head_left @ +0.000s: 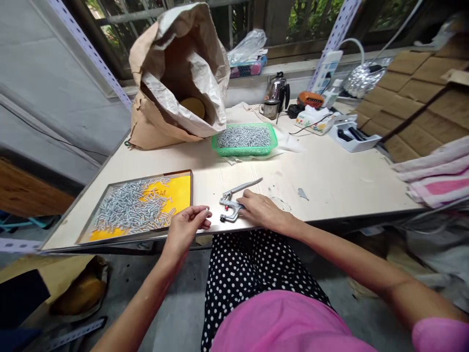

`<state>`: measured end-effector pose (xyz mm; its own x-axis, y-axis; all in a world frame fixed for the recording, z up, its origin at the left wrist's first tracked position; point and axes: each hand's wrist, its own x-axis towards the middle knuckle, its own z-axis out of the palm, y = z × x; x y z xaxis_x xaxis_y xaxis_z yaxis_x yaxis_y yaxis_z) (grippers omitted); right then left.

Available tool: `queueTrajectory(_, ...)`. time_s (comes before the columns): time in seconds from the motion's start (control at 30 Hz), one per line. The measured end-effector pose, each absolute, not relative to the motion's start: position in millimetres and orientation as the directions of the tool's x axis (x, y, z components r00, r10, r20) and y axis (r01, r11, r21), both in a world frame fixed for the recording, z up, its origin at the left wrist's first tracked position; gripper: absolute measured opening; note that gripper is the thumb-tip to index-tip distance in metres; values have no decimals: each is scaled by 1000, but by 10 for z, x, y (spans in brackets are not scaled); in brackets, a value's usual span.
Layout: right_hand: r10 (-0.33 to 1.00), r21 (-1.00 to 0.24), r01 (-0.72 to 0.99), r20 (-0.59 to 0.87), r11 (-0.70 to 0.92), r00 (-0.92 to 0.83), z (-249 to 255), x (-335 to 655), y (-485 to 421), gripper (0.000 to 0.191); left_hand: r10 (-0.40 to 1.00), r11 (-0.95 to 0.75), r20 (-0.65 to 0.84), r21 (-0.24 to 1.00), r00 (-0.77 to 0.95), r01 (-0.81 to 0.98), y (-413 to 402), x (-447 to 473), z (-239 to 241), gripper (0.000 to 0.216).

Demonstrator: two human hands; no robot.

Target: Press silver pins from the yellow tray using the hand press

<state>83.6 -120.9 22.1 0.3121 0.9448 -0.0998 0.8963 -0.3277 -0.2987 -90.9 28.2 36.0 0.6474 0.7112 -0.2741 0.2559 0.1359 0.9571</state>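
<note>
My right hand (261, 209) is closed around the lower handle of a pair of snap-fastener pliers (231, 211), which rest near the table's front edge. Their upper handle stands spread away, and a red part shows in the C-shaped jaw. My left hand (188, 221) is just left of the jaw, thumb and fingers pinched on a tiny pale piece, too small to name for certain. Beside it lies a shallow tray (191, 188) with a yellow bottom, holding a heap of small silvery cylindrical pieces (134, 208). Farther back, a green plastic basket (245, 150) is filled with similar silvery pieces.
A large open paper bag (176, 78) stands at the back left. Along the back are a metal kettle (276, 90), a glass cup (270, 109), a tissue box (313, 121) and a white bin (357, 142). Stacked cardboard (421, 102) leans at right.
</note>
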Motion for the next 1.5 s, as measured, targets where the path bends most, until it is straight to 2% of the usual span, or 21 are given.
queueTrajectory(0.07, 926, -237, 895, -131, -377, 355, 95, 876, -1376, 20, 675, 78, -281, 947, 682, 313, 252, -735, 227, 46)
queueTrajectory(0.23, 931, -181, 913, -62, -366, 360, -182, 950, -1431, 25, 648, -173, -275, 856, 711, 488, 337, -439, -43, 36)
queueTrajectory(0.47, 942, -220, 918, -3, -329, 336, -213, 970, -1456, 25, 629, -244, -367, 744, 685, 622, 427, -336, -78, 36)
queueTrajectory(0.77, 954, -267, 922, 30, -279, 298, -202, 1011, -1461, 27, 462, -127, -615, 667, 639, 734, 533, -213, 94, 38)
queueTrajectory(0.93, 952, -283, 912, -18, -298, 306, -166, 1095, -1467, 24, 403, -100, -657, 660, 637, 745, 573, -207, 53, 40)
queueTrajectory(1.0, 962, -291, 921, 8, -258, 272, -130, 1195, -1452, 22, 398, -102, -658, 661, 639, 743, 578, -222, 26, 41)
queueTrajectory(1.03, 967, -289, 929, 34, -233, 253, -111, 1261, -1433, 31, 396, -100, -659, 661, 639, 744, 577, -228, 19, 41)
queueTrajectory(1.1, 972, -271, 940, 44, -209, 229, -73, 1406, -1372, 63, 396, -89, -666, 658, 632, 748, 570, -236, 18, 40)
queueTrajectory(1.17, 976, -250, 944, -30, -218, 217, -36, 1530, -1289, 88, 399, -78, -671, 654, 625, 752, 563, -237, 27, 39)
queueTrajectory(1.2, 976, -242, 945, -75, -218, 206, -20, 1574, -1247, 92, 398, -76, -673, 653, 623, 754, 562, -235, 31, 38)
queueTrajectory(1.27, 976, -234, 951, -122, -203, 179, 6, 1617, -1176, 89, 392, -75, -678, 650, 622, 756, 567, -228, 35, 37)
queueTrajectory(1.5, 975, -209, 954, -104, -216, 198, 15, 1548, -1133, 67, 391, -57, -681, 654, 619, 755, 576, -212, 21, 37)
